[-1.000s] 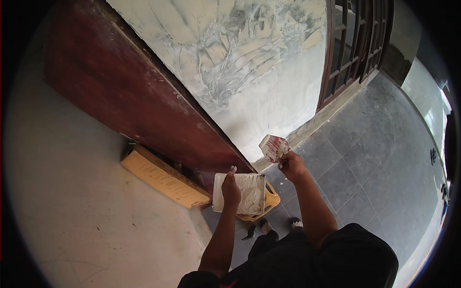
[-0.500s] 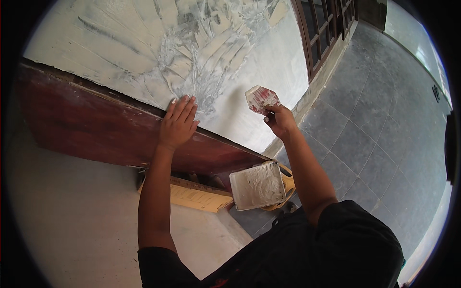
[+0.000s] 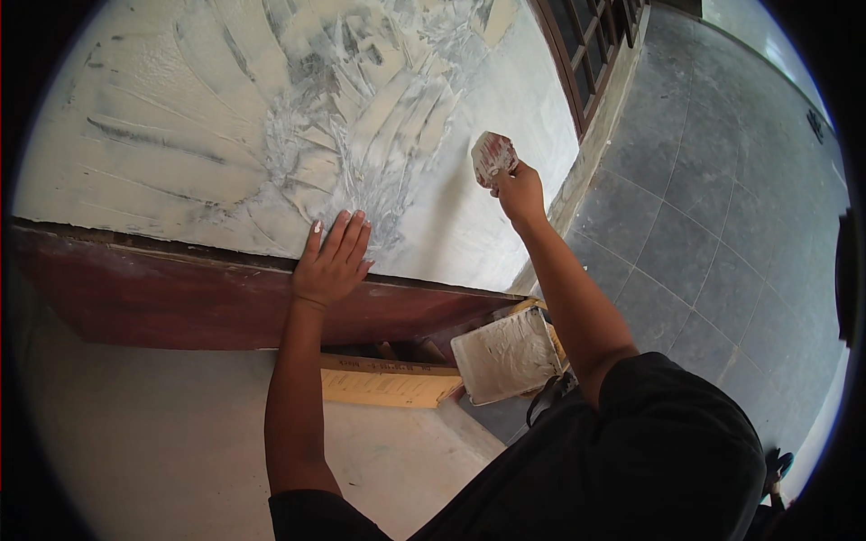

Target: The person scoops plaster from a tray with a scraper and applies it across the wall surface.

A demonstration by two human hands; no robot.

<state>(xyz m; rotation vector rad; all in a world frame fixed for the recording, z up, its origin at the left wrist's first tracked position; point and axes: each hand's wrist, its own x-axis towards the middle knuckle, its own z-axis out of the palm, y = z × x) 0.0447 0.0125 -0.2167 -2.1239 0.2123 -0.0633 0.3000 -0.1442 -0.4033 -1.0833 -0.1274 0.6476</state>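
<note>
In my right hand (image 3: 520, 193) is a putty knife (image 3: 494, 159), its reddish blade smeared with white filler and held up in front of the wall. Fingers wrap round its handle end. My left hand (image 3: 330, 263) lies flat with fingers stretched, resting over the edge where the pale wall (image 3: 433, 216) meets the dark red panel (image 3: 162, 293). White filler coats one of its fingertips. Rough streaks of cream filler (image 3: 225, 99) cover the wall ahead, with grey patches between them. Below my right forearm stands a white tray (image 3: 507, 356) of filler.
A yellow cardboard box (image 3: 388, 383) sits under the red panel, beside the tray. Brown window frames (image 3: 591, 68) border the wall on the right. Grey floor tiles (image 3: 690, 216) stretch along the right side. Part of another person (image 3: 776, 473) shows at the lower right rim.
The view has shifted, so the wall's lower edge sits lower. My right hand has turned the putty knife more upright. My left hand stays flat on the edge.
</note>
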